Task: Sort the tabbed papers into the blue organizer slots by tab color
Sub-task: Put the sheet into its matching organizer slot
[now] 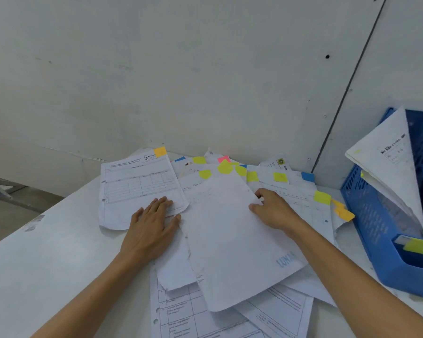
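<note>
1. Tabbed papers (205, 191): most lay in a loose overlapping pile at the far edge of the tabletop (47, 264), against the wall (205, 69). Yellow, orange, blue and pink tabs showed along their far ends.
2. Top sheet (239, 240), yellow-tabbed, blank side up: right hand (271, 211) pinched its right edge, fingers curled.
3. Left hand (154, 223) lay flat, fingers straight, pressing the orange-tabbed sheet (137, 184) at the pile's left side.
4. Blue organizer (376, 228), at the tabletop's right edge, held a few filed sheets (388, 167); one yellow tab (418, 246) showed near its front.
5. Judgement: sorting was at an early stage, with a few filed and the bulk of the pile left.
</note>
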